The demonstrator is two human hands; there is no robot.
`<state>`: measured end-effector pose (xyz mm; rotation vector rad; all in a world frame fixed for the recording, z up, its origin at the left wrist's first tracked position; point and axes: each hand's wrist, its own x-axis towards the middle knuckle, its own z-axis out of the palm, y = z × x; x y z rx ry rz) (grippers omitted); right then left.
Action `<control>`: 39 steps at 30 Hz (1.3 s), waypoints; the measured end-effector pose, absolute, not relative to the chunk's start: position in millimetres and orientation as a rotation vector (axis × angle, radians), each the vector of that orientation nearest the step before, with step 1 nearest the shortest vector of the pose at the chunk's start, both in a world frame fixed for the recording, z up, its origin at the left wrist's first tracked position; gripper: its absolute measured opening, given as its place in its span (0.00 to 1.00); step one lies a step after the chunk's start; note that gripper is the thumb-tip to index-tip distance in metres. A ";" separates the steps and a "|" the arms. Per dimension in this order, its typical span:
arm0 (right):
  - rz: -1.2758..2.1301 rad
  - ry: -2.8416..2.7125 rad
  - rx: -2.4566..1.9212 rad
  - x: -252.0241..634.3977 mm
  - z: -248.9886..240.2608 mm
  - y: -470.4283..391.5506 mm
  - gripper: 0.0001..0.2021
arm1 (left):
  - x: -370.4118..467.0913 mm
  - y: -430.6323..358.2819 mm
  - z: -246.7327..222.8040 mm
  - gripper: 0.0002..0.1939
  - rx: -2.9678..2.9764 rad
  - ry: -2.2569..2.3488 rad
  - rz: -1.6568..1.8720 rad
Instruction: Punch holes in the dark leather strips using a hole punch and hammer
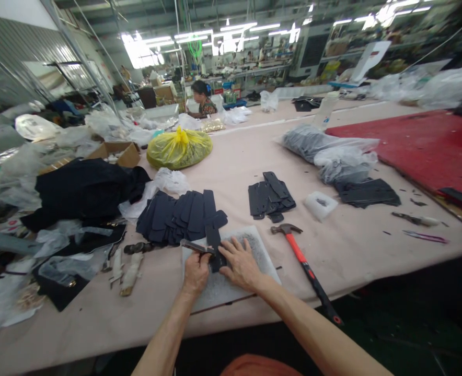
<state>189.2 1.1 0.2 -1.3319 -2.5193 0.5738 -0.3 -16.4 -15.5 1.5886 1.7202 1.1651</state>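
Note:
My left hand (196, 271) is closed around a dark metal tool (194, 246), whose end lies on a dark strip (214, 240). The strip lies on a whitish board (260, 256) near the table's front edge. My right hand (241, 262) rests on the board with its fingers spread, fingertips touching the strip's right side. Just behind the board is an overlapping pile of dark pieces (176, 216). A second dark stack (270, 196) lies farther right. The orange-and-black hammer (299, 253) lies right of the board, its handle reaching the table's edge.
Left are black cloth (85, 185), wrapped tools (131, 274) and an open carton (123, 153). A yellow bag (180, 149) sits farther back. Right are a white block (320, 205), a filled plastic bag (313, 143), pliers (415, 218) and a red board (423, 151). A person (206, 102) is behind the table.

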 end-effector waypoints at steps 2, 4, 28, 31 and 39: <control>0.581 -2.507 -1.327 186.8 2.0 11.3 0.30 | -0.8 -14.0 -16.2 0.14 1.605 1.690 1.131; 0.593 -2.489 -1.320 185.9 2.3 16.7 0.30 | -1.6 -12.6 -20.1 0.14 1.614 1.681 1.108; 0.718 -2.389 -1.327 191.3 1.2 23.0 0.29 | 1.7 -12.9 -30.2 0.13 1.740 1.650 1.066; 0.721 -2.383 -1.318 192.1 0.5 23.4 0.29 | 2.0 -12.9 -29.9 0.13 1.824 1.672 1.046; 0.715 -2.376 -1.304 193.9 -4.5 23.6 0.30 | 11.7 -12.3 -40.4 0.14 2.084 1.718 0.971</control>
